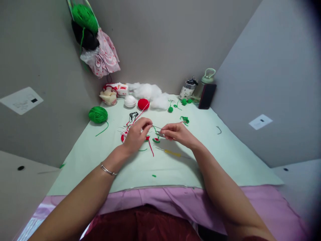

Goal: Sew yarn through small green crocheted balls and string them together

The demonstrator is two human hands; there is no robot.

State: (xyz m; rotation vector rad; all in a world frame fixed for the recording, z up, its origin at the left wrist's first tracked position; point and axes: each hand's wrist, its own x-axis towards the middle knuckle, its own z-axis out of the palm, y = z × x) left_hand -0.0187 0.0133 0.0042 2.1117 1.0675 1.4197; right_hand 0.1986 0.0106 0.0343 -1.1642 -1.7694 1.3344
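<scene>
- Yarn strand (155, 127): thin, spans the gap between both hands, long axis roughly left-right, just above the middle of the worktop (225, 157).
- Left hand (136, 134): fingertips pinched on its left end.
- Right hand (178, 134): pinches a thin item (160, 135) pointing at the strand; needle or yarn end, cannot tell.
- Crochet hook (172, 153): lies flat, nearer the right hand.
</scene>
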